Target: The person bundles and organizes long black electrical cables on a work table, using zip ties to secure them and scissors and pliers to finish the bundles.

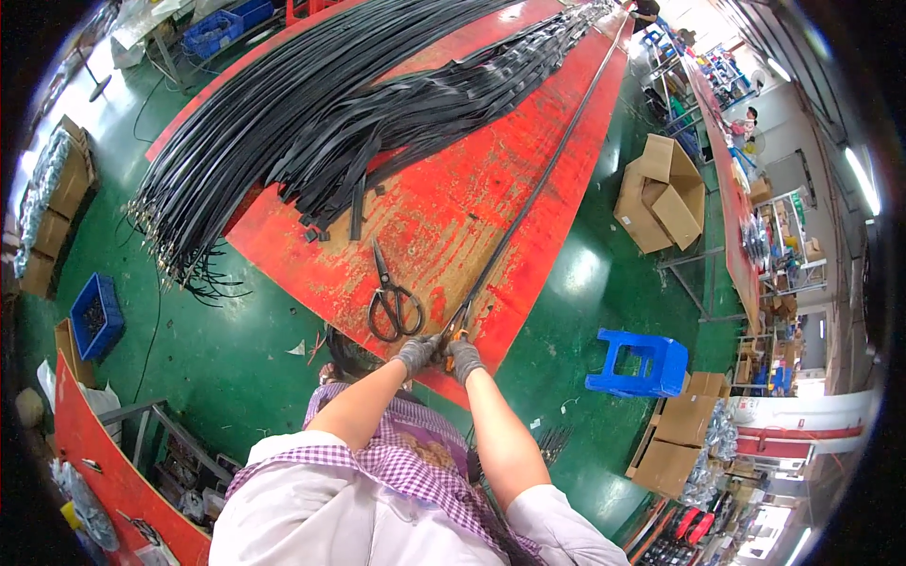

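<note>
Purple check trims the apron (392, 459) nearest the camera. Beyond it, two grey-gloved hands meet at the table (472, 179)'s near end. The right hand (464, 359) is closed around an orange-handled tool (460, 334); the left hand (417, 355) curls just beside it, and I cannot tell what it pinches. From the hands a long black cord (511, 233) runs along the red table's right side to its far end. A blue stool (665, 368) stands to the right. Scissors (386, 285) lie just past the left hand, tip pointing away. Farther on come small black offcuts (311, 234), then flat black strips (425, 118), with black cables (274, 104) to their left, ends hanging over the edge.
</note>
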### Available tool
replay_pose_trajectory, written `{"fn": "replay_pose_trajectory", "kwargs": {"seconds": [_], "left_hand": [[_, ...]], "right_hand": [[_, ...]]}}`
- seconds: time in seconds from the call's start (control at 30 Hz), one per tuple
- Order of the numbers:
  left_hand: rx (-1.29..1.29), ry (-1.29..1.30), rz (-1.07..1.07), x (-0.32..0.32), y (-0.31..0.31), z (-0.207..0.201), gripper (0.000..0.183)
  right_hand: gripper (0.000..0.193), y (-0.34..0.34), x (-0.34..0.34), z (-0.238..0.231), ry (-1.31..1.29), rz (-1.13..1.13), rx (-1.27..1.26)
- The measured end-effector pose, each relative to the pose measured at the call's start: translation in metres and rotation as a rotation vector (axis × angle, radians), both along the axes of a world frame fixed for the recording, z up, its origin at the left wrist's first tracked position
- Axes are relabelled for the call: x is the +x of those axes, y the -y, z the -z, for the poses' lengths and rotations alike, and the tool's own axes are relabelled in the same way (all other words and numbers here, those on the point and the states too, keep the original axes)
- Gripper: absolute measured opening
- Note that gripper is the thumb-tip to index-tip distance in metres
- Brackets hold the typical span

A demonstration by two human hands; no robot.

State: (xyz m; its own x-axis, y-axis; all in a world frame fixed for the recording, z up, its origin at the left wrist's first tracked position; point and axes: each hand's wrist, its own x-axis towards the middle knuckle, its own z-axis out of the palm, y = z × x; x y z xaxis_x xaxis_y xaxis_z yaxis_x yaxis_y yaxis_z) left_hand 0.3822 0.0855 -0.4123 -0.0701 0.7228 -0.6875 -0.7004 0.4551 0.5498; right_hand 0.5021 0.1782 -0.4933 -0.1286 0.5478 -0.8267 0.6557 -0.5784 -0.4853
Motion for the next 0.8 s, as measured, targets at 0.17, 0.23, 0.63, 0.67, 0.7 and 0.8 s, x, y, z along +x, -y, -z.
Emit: {"fn": "replay_pose_trajectory", "kwargs": {"seconds": [0.17,0.23,0.63,0.67,0.7,0.8], "left_hand": [[-0.031,-0.029,0.021,-0.002,0.001,-0.011,0.023],[-0.038,-0.083,0.074,-0.002,-0.002,-0.014,0.022],[0.058,-0.045,0.075,0.002,0.011,0.037,0.024],[0.061,0.035,0.019,0.004,0.014,0.041,0.024],[0.059,0.120,-0.078,0.006,0.016,0.036,0.025],[0.092,-0.180,0.111,0.004,0.026,0.040,0.023]], "right_hand": [[0.015,0.000,0.006,0.033,-0.189,0.151,-0.055],[0.013,-0.008,0.013,0.042,-0.196,0.149,-0.099],[0.008,0.008,-0.012,-0.024,0.032,-0.128,0.122],[0.008,0.015,-0.019,-0.043,0.036,-0.132,0.113],[0.007,0.020,-0.021,-0.056,-0.007,0.013,0.089],[0.005,0.015,-0.012,-0.057,-0.060,0.081,0.159]]}}
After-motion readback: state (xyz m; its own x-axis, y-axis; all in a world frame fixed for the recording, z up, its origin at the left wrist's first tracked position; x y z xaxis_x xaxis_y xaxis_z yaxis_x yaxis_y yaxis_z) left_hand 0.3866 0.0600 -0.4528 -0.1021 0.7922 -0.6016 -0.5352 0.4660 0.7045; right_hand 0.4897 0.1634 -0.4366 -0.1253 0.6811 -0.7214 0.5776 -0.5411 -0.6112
